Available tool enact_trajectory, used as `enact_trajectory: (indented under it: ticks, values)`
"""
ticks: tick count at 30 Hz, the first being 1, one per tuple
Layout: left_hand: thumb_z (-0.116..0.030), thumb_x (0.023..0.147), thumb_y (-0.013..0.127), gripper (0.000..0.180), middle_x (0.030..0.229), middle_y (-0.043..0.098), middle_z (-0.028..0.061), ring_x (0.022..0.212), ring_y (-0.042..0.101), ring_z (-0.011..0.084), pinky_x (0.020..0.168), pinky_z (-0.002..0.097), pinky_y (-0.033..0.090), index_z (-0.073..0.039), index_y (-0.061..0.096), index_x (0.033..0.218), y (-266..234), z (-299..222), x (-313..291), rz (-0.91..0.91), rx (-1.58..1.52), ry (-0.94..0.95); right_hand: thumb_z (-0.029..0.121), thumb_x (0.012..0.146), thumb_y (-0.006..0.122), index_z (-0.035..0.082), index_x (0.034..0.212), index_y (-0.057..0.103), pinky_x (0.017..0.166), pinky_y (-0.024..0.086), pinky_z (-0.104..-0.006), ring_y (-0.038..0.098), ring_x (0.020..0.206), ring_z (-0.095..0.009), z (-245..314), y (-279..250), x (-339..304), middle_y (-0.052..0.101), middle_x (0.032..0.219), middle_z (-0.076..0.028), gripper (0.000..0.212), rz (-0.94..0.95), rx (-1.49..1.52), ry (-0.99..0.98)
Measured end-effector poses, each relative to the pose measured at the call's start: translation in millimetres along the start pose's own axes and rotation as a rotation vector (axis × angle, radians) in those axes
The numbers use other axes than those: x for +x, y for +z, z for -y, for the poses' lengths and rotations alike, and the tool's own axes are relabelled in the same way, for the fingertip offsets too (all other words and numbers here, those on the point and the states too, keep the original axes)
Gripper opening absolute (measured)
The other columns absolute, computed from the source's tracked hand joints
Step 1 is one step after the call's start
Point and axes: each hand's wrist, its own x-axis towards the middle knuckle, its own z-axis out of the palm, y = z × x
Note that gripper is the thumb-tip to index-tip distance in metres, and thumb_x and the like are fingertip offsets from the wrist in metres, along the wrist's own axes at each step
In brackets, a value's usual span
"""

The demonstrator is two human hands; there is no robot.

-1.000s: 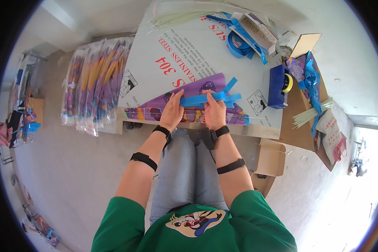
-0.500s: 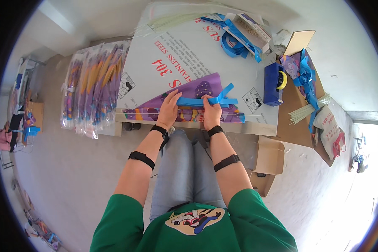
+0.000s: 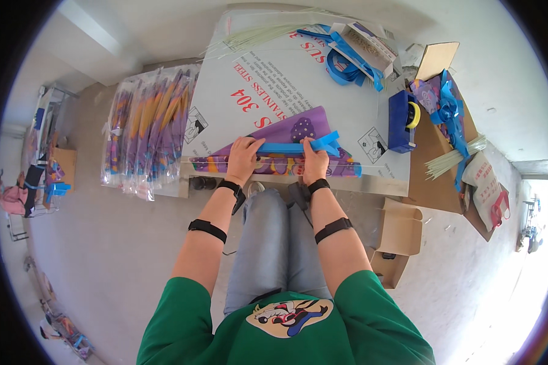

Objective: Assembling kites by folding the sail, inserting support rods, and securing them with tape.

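here, the blue ribbon [image 3: 283, 148] lies straight between the left hand [image 3: 244, 159] and the right hand [image 3: 315, 161], over the purple cloth [image 3: 289, 126] on the grey surface [image 3: 350, 118]; the left is pinched on its left end, the right just short of its loose right tails.

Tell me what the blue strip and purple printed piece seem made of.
Blue strip: perhaps plastic or ribbon, smooth with low sheen; its colour is even and edges clean. Purple printed piece: likely thin fabric or plastic film, slightly shiny; it spreads smoothly, no weave discernible.
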Motion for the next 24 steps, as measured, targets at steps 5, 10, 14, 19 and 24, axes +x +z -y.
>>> enact_trajectory:
  ticks: [5, 10, 14, 19, 24]
  values:
    - [0.006, 0.071, 0.058, 0.046, 0.100, 0.057, 0.0092, 0.099, 0.054, 0.0298, 0.092, 0.0417, 0.044, -0.012, 0.064, 0.114, -5, 2, -3, -0.056, 0.213, 0.016, 0.018, 0.092, 0.063, 0.006, 0.101, 0.069, 0.051, 0.041, -0.0243, 0.053, 0.064, -0.006, 4, 0, 1, 0.067, 0.088, 0.000, 0.017, -0.010, -0.034, 0.031]
    - [0.006, 0.072, 0.058, 0.046, 0.101, 0.057, 0.0093, 0.099, 0.054, 0.0300, 0.089, 0.0411, 0.045, -0.012, 0.064, 0.115, -2, 10, -5, -0.061, 0.137, -0.081, 0.015, 0.094, 0.058, 0.004, 0.106, 0.067, 0.067, 0.046, -0.0240, 0.057, 0.078, -0.009, 4, 3, -1, 0.070, 0.095, -0.002, 0.019, -0.011, -0.078, -0.039]
    - [0.003, 0.075, 0.058, 0.042, 0.099, 0.057, 0.0083, 0.098, 0.054, 0.0290, 0.087, 0.0414, 0.044, -0.012, 0.064, 0.114, -1, 11, -3, -0.073, 0.092, -0.100, 0.015, 0.095, 0.058, 0.002, 0.107, 0.066, 0.075, 0.047, -0.0238, 0.059, 0.083, -0.010, -1, -1, 9, 0.070, 0.094, -0.003, 0.020, -0.001, -0.083, -0.096]
    - [0.001, 0.077, 0.059, 0.043, 0.108, 0.056, 0.0096, 0.106, 0.052, 0.0302, 0.094, 0.0423, 0.042, -0.012, 0.061, 0.119, -13, 6, -3, -0.022, 0.174, -0.064, 0.017, 0.095, 0.060, -0.003, 0.105, 0.065, 0.076, 0.048, -0.0254, 0.063, 0.086, -0.012, -7, 4, 12, 0.069, 0.092, -0.006, 0.023, -0.030, 0.161, 0.021]
    - [-0.006, 0.080, 0.061, 0.051, 0.131, 0.049, 0.0114, 0.126, 0.043, 0.0293, 0.109, 0.0429, 0.034, -0.013, 0.053, 0.130, -18, -23, 4, 0.063, 0.256, 0.068, 0.018, 0.094, 0.060, -0.001, 0.103, 0.066, 0.074, 0.048, -0.0263, 0.062, 0.083, -0.012, -11, -3, 22, 0.069, 0.091, -0.004, 0.022, -0.059, 0.030, -0.024]
